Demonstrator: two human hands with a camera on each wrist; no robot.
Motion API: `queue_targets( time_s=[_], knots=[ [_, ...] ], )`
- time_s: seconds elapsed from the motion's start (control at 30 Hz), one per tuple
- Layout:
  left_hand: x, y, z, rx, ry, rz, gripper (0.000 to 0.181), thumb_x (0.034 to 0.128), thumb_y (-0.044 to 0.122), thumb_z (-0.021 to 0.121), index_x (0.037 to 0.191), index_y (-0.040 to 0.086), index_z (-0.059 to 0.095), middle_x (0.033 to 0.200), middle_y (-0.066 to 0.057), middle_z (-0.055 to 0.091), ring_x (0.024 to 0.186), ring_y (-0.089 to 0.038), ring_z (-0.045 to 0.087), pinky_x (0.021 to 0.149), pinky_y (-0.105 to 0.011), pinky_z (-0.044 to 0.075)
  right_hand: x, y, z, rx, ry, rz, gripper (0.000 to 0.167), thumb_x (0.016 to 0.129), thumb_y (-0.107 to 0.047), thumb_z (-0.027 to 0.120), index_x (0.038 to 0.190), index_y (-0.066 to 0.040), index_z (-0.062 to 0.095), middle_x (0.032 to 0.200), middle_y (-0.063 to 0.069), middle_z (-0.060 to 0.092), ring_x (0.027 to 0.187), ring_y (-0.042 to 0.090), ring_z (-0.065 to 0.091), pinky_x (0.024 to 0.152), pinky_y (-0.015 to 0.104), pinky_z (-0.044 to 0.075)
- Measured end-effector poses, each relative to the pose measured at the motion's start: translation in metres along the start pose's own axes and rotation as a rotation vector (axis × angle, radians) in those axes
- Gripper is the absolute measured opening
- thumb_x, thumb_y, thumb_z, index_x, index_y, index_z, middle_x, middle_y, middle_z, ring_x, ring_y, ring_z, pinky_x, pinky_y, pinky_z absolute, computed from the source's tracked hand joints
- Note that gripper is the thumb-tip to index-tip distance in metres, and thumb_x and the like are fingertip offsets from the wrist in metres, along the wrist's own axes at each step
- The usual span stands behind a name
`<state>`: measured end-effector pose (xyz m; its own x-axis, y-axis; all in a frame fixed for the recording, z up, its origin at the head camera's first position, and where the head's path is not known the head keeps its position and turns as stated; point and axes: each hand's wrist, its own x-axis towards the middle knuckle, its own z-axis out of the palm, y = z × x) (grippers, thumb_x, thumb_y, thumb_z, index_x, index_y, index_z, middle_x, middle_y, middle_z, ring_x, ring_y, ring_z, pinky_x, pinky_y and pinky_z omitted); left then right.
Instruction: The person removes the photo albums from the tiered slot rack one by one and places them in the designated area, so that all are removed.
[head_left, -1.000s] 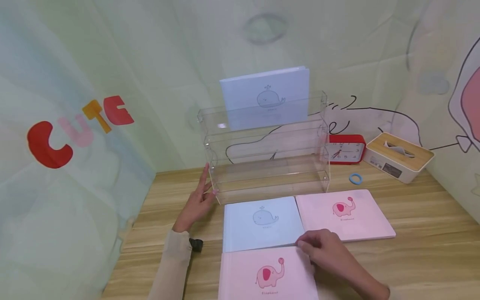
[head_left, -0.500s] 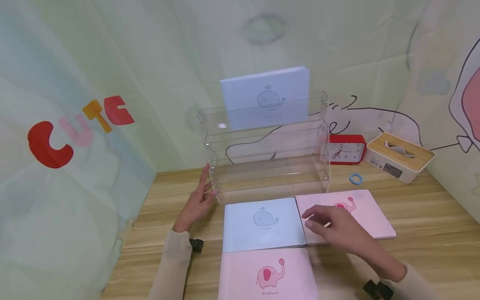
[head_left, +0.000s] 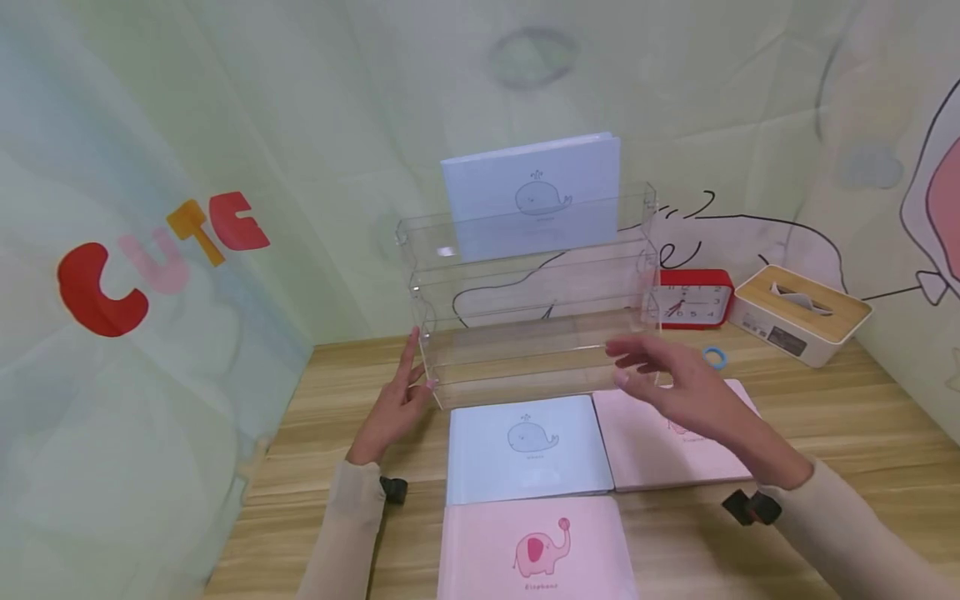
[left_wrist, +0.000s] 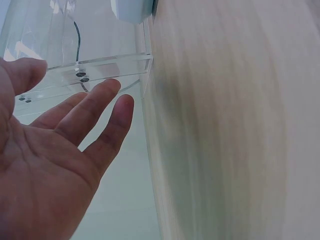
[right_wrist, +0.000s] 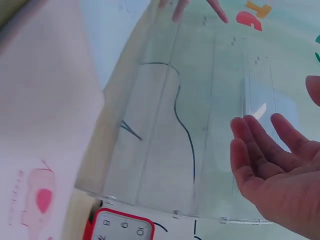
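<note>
Standing on wood-grain table (head_left: 300, 408), clear rack (head_left: 525, 271), hands (head_left: 388, 412) (head_left: 682, 383) near, pale printed backdrop (head_left: 360, 125)

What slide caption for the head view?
Left hand beside clear rack, right hand hovering empty, whale book in top tier.

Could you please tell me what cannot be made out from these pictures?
- Near pink book: head view, lower part cut off by the bottom edge.
- Far pink book: head view, partly hidden by the right hand.
- Rack: left wrist view, cut off by the top edge.
- Clock: right wrist view, cut off by the bottom edge.
- Tissue box: head view, side print too small to read.
</note>
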<state>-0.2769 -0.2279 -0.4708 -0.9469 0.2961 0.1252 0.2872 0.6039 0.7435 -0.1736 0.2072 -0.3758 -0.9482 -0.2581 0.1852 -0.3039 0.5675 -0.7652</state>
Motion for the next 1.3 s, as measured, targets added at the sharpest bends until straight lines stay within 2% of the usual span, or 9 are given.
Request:
queue_targets(
  time_s=[0.17,0.33,0.53,0.63,0.87,1.03,1.17,1.3],
  knots=[
    [0.000,0.001,0.001,-0.006,-0.007,-0.001,0.088,0.1134,0.029,0.055,0.167,0.058,-0.009,0.165,-0.023,0.047,0.126,-0.045,0.072,0.111,-0.064,0.051,0.017,-0.003,-0.009,0.022,0.050,-0.044,0.052,0.105,-0.031,0.068,0.153,-0.017,0.057,0.152,0.010,0.064,0.136,0.035,0.062,0.107,0.057,0.053],
    [0.000,0.000,0.002,-0.003,-0.006,0.006,0.088,0.1137,0.029,0.054,0.167,0.056,-0.010,0.165,-0.024,0.048,0.123,-0.043,0.074,0.106,-0.060,0.054,0.037,-0.005,-0.015,0.020,0.094,-0.094,0.052,0.105,-0.028,0.068,0.154,-0.015,0.056,0.154,0.012,0.063,0.138,0.035,0.060,0.112,0.062,0.050],
    [-0.001,0.000,0.002,-0.007,-0.007,0.016,0.088,0.1137,0.027,0.054,0.168,0.054,-0.010,0.165,-0.026,0.047,0.126,-0.047,0.071,0.109,-0.064,0.052,0.061,-0.008,-0.023,0.010,0.113,-0.084,0.054,0.105,-0.030,0.069,0.155,-0.017,0.054,0.156,0.012,0.060,0.138,0.035,0.060,0.111,0.061,0.051],
    [0.000,0.000,0.002,-0.017,-0.008,0.021,0.089,0.1137,0.026,0.054,0.168,0.055,-0.010,0.165,-0.026,0.046,0.127,-0.048,0.071,0.108,-0.064,0.053,0.071,-0.012,-0.027,0.005,0.130,-0.098,0.054,0.105,-0.029,0.070,0.155,-0.015,0.054,0.156,0.013,0.060,0.140,0.036,0.058,0.115,0.061,0.048],
    [-0.001,0.000,0.002,-0.006,-0.005,0.016,0.088,0.1139,0.027,0.054,0.168,0.054,-0.010,0.164,-0.027,0.046,0.124,-0.045,0.073,0.101,-0.054,0.056,0.094,-0.026,-0.041,0.018,0.175,-0.132,0.055,0.105,-0.026,0.069,0.156,-0.012,0.053,0.157,0.015,0.059,0.142,0.037,0.056,0.118,0.061,0.044],
    [-0.001,0.000,0.000,-0.009,-0.006,0.011,0.088,0.1138,0.028,0.054,0.168,0.055,-0.010,0.164,-0.026,0.047,0.124,-0.044,0.073,0.100,-0.050,0.055,0.114,-0.033,-0.056,0.022,0.224,-0.159,0.053,0.105,-0.024,0.069,0.154,-0.009,0.054,0.156,0.016,0.060,0.142,0.036,0.057,0.117,0.057,0.045],
    [0.000,0.000,0.000,-0.010,-0.009,0.022,0.089,0.1137,0.026,0.054,0.168,0.054,-0.010,0.164,-0.027,0.047,0.125,-0.044,0.072,0.099,-0.050,0.055,0.129,-0.040,-0.071,0.020,0.294,-0.130,0.053,0.106,-0.029,0.067,0.154,-0.011,0.055,0.156,0.013,0.061,0.141,0.032,0.058,0.117,0.051,0.045],
    [0.000,0.000,-0.001,-0.014,-0.008,0.024,0.089,0.1137,0.025,0.054,0.169,0.053,-0.010,0.164,-0.027,0.046,0.128,-0.046,0.070,0.102,-0.055,0.056,0.142,-0.046,-0.084,0.048,0.357,-0.062,0.055,0.107,-0.035,0.066,0.157,-0.017,0.053,0.160,0.008,0.057,0.143,0.027,0.055,0.119,0.045,0.045]
  ],
)
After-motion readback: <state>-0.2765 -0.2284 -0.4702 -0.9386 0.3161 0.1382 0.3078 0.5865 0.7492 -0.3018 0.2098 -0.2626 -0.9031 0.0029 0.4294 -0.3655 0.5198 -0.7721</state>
